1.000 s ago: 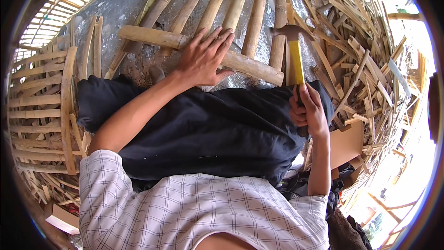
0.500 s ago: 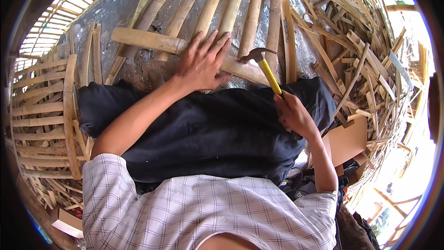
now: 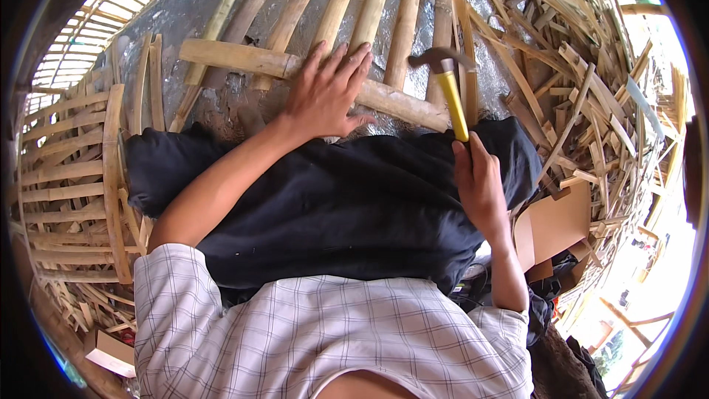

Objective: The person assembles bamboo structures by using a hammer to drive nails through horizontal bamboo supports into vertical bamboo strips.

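My left hand (image 3: 329, 94) lies flat with its fingers stretched out on a split bamboo crosspiece (image 3: 240, 58). In my right hand (image 3: 480, 177) is a claw hammer (image 3: 452, 92), gripped by its yellow and black handle. The hammer's dark head is above the right side of the work, apart from the crosspiece's right end. Several bamboo slats (image 3: 405, 22) run away from me, side by side, their near ends meeting the crosspiece. Part of the crosspiece is hidden beneath my left hand.
A bamboo slatted frame (image 3: 66, 192) stands at my left. Piles of split bamboo offcuts (image 3: 583, 96) fill the right side. An open cardboard box (image 3: 554, 225) is by my right forearm, another (image 3: 109, 353) at lower left. Dark cloth (image 3: 325, 207) covers my legs.
My right hand has raised the hammer and moved it right, away from the crosspiece. My left hand stays in nearly the same place on the bamboo.
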The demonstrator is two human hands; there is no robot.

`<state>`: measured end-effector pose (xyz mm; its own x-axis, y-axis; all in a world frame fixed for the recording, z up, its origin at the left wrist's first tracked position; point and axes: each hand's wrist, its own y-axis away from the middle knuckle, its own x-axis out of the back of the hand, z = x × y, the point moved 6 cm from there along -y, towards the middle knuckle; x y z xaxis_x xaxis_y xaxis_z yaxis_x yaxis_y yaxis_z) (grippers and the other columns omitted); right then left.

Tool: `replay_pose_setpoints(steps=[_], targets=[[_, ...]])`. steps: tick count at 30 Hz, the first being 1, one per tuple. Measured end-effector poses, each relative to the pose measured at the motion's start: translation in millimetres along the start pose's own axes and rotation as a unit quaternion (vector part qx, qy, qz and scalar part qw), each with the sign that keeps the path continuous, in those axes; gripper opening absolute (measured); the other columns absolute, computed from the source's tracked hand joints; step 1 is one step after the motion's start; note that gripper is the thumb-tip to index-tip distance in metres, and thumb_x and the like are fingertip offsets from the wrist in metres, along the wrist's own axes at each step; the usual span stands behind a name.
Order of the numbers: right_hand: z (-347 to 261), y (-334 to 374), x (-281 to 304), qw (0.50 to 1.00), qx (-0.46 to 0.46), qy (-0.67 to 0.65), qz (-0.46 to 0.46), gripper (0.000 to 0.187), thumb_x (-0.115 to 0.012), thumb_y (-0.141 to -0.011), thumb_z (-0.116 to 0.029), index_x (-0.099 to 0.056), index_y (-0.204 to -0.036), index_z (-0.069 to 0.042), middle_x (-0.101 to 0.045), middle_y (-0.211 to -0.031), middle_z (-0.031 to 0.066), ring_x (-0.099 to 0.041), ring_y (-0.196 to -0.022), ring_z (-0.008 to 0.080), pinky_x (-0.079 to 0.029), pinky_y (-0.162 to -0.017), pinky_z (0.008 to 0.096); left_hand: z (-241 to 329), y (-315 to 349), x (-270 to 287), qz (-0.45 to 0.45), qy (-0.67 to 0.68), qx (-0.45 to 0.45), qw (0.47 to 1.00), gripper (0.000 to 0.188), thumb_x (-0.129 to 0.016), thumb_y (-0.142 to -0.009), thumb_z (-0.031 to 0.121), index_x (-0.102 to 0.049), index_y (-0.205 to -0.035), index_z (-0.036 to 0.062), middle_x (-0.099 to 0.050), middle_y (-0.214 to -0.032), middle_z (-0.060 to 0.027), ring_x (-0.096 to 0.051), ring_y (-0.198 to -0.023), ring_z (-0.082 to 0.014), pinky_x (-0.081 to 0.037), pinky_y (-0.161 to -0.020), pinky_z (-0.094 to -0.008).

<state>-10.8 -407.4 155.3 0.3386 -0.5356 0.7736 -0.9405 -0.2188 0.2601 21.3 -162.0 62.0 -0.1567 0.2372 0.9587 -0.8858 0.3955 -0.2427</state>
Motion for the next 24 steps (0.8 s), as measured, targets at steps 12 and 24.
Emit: replay_pose_setpoints(steps=[12, 24], targets=[[4, 16, -33, 0.984, 0.066, 0.159, 0.050, 0.025, -0.060, -0.106, -0.022, -0.050, -0.118, -0.002, -0.059, -0.072, 0.0286, -0.059, -0.065, 0.0487, -0.046, -0.062, 0.0591, 0, -1, -3, 0.012, -0.014, 0.002, 1.000, 0.103, -0.061, -0.085, 0.075, -0.045, -0.154, 0.0001, -0.045, -0.161, -0.0119, -0.053, -0.139, -0.0327, -0.026, -0.124, -0.0554], [-4, 10, -25, 0.986, 0.030, 0.162, -0.011, 0.024, -0.058, -0.107, -0.024, -0.053, -0.114, -0.002, -0.060, -0.080, 0.0301, -0.059, -0.077, 0.0501, -0.046, -0.070, 0.0602, -20, -6, 3, 0.064, 0.134, 0.010, 0.989, 0.079, -0.061, -0.097, 0.059, -0.048, -0.149, 0.0012, -0.042, -0.157, -0.0209, -0.042, -0.145, -0.0393, -0.032, -0.121, -0.0547]])
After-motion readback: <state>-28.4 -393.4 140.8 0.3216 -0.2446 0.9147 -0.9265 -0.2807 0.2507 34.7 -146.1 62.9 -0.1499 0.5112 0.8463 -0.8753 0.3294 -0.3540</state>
